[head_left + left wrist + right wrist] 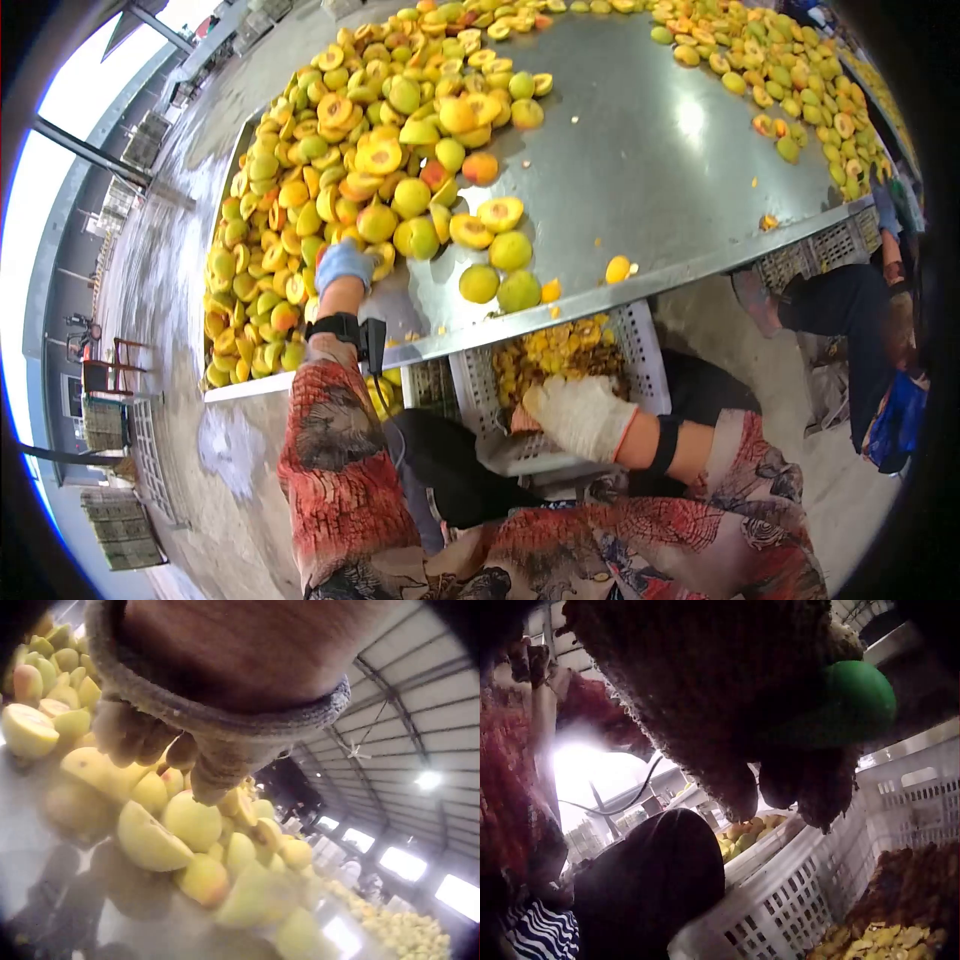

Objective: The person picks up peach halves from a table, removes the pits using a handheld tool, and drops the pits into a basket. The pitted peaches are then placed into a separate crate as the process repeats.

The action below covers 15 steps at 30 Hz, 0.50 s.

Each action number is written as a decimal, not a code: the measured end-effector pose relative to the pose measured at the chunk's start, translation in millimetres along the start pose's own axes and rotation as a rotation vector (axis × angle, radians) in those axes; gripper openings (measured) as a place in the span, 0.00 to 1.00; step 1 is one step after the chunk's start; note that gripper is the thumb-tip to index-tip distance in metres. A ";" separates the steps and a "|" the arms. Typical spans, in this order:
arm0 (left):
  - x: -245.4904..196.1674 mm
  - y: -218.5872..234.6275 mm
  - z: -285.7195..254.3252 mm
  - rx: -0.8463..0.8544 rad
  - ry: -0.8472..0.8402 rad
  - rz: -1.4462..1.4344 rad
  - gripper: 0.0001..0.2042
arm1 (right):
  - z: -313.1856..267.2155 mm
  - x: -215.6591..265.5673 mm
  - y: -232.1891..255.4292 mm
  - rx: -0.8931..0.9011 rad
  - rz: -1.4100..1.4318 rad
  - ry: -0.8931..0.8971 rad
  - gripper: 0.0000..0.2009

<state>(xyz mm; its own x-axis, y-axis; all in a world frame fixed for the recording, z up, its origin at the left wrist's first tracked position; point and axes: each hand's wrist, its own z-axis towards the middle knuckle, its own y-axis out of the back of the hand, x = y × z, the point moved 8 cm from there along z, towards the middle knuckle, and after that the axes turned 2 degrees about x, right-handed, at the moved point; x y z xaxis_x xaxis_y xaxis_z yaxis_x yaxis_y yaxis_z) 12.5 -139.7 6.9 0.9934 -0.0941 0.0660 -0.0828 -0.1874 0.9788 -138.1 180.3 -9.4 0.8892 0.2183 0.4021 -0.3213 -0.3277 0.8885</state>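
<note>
My left hand [345,266], in a pale blue glove, reaches into a heap of halved yellow peaches [378,155] on the metal table. A peach half [383,260] lies right beside its thumb side. In the left wrist view the fingers [127,735] bend down among the peach halves, and I cannot tell whether they grip one. My right hand [580,415], in a whitish knit glove, is over a white plastic crate [650,350]. Its fingers curl round a smooth green handle [862,701], whose rounded end sticks out; the rest is hidden in the glove.
The crate holds yellow and brown peach scraps [560,350]. The metal table [620,150] has a raised front edge, with a second peach heap [800,80] at the far right. Another person's gloved hand [885,205] is by that heap. My knee [660,877] is beside the crate.
</note>
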 end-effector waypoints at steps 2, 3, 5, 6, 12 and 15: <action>-13.6 3.4 -11.9 0.018 0.014 0.087 0.27 | 1.8 -2.7 4.7 0.085 0.006 -0.085 0.08; -19.2 -1.2 -13.5 0.021 -0.007 0.119 0.28 | 2.5 -1.3 3.3 0.094 0.023 -0.055 0.09; -25.6 -12.5 -13.4 -0.045 -0.077 0.106 0.29 | 1.0 0.9 -0.7 0.074 0.086 0.004 0.10; -22.4 -18.8 -12.3 -0.049 -0.080 0.110 0.29 | 1.7 -0.1 -2.1 0.069 0.088 0.004 0.10; -24.2 -27.2 -45.9 0.063 -0.185 -0.853 0.24 | -5.5 0.0 34.6 -0.285 0.589 0.152 0.08; -51.3 -13.9 -125.2 0.313 -0.250 -1.708 0.19 | -11.2 -7.7 57.5 -0.378 0.757 0.046 0.12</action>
<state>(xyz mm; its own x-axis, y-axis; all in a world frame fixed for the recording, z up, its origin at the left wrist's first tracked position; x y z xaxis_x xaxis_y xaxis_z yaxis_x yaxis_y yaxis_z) -27.4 -9.8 14.2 -0.0573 0.2626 -0.9632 0.9070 -0.3895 -0.1601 -167.1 170.1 41.0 0.3791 0.1039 0.9195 -0.9191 -0.0726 0.3872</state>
